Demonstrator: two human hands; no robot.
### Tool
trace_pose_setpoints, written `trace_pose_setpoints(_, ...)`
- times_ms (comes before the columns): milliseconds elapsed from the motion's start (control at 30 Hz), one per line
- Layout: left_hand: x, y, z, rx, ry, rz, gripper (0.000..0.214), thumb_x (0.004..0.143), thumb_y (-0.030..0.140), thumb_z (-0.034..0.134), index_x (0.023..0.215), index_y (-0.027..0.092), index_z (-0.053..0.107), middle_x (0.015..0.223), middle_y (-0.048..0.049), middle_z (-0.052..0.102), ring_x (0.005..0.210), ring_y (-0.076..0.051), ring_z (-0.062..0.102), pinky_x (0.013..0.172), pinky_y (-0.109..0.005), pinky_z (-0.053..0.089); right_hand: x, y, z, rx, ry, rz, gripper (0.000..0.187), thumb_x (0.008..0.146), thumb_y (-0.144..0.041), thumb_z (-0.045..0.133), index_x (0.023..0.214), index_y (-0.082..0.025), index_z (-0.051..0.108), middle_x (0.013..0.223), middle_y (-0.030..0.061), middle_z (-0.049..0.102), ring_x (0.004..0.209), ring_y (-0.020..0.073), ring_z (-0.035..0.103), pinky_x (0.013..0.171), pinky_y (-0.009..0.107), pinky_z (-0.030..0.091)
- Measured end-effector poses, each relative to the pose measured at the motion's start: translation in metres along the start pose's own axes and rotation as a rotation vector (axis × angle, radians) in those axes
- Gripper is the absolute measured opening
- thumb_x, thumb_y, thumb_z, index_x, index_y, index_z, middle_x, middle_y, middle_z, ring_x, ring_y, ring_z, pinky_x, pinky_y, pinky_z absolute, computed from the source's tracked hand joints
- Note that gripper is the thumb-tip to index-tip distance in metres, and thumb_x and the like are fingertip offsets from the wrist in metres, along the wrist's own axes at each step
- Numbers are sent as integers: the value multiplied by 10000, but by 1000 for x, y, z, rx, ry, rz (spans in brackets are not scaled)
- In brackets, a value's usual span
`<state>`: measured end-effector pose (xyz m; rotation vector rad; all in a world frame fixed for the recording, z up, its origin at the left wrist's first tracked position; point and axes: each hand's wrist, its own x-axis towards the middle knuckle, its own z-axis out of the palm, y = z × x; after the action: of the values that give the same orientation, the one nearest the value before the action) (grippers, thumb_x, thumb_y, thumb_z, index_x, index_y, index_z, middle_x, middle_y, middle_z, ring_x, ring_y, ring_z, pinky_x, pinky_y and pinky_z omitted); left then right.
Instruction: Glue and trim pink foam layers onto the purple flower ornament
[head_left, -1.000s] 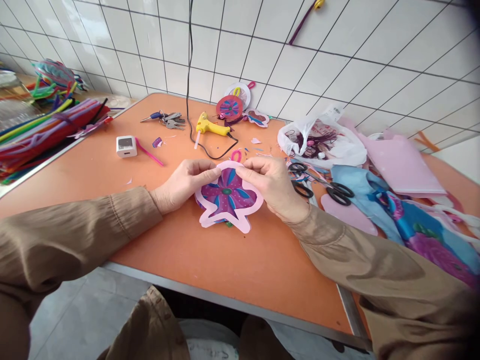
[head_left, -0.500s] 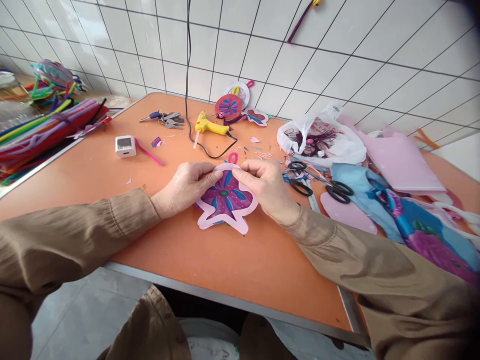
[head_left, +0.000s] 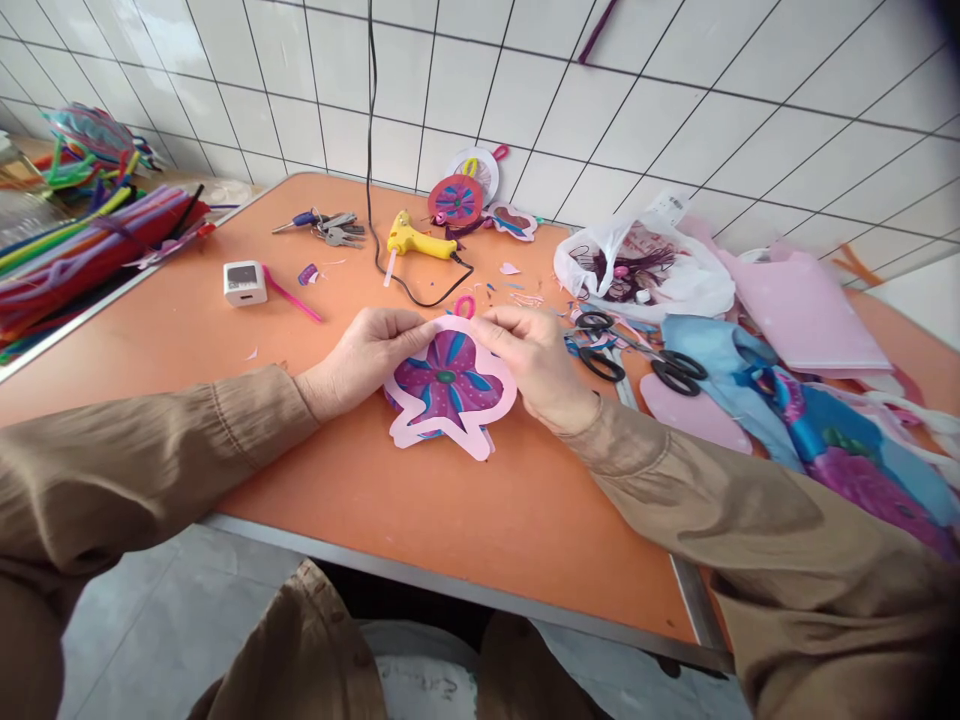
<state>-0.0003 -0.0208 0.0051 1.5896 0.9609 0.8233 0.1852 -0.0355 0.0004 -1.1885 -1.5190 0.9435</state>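
A pink-edged foam cut-out with a purple flower print lies on the orange table in front of me. My left hand pinches its upper left edge, fingers curled. My right hand pinches its upper right edge the same way. A small pink pipe-cleaner loop sticks up at the top of the cut-out, between my fingertips.
A yellow glue gun with a black cord, keys, a white box and finished ornaments lie beyond. Black scissors, a plastic bag and foam sheets crowd the right. Pipe cleaners pile at the left.
Both hands kept their pinch on the cut-out's top edge and shifted it slightly, fingertips drawing closer at the loop. The view tilted a little downward.
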Motion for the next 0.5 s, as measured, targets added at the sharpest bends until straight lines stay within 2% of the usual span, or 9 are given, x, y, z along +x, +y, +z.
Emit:
trace_pose_setpoints(67, 0, 0, 1, -44, -5, -35, 381, 837, 458, 631, 648, 133, 569, 554, 23, 470, 463, -64, 383, 388, -187, 283, 1, 2, 0, -14, -2, 2, 355, 766, -451, 670, 572, -189, 529, 567, -28, 432, 547, 97, 387, 506, 275, 271)
trace_pose_setpoints(167, 0, 1, 2, -89, -3, -87, 363, 834, 439, 640, 652, 133, 569, 537, 26, 475, 436, -62, 386, 374, -188, 282, 1, 4, 0, 10, -9, 8, 394, 780, -465, 648, 544, -192, 488, 552, -36, 385, 529, 91, 352, 501, 276, 255)
trace_pose_setpoints(300, 1, 1, 2, -109, -6, -100, 366, 830, 433, 652, 639, 134, 562, 533, 22, 492, 431, -63, 399, 382, -190, 288, 2, 5, -1, 13, -23, -3, 395, 780, -443, 645, 525, -189, 482, 533, -33, 402, 524, 91, 333, 503, 273, 252)
trace_pose_setpoints(500, 4, -12, -2, -178, -23, -53, 470, 833, 578, 594, 665, 139, 594, 588, -15, 573, 498, -108, 488, 455, -228, 373, 1, 4, 0, -52, 29, -62, 318, 799, -369, 617, 560, -181, 526, 557, -28, 441, 545, 95, 383, 524, 266, 303)
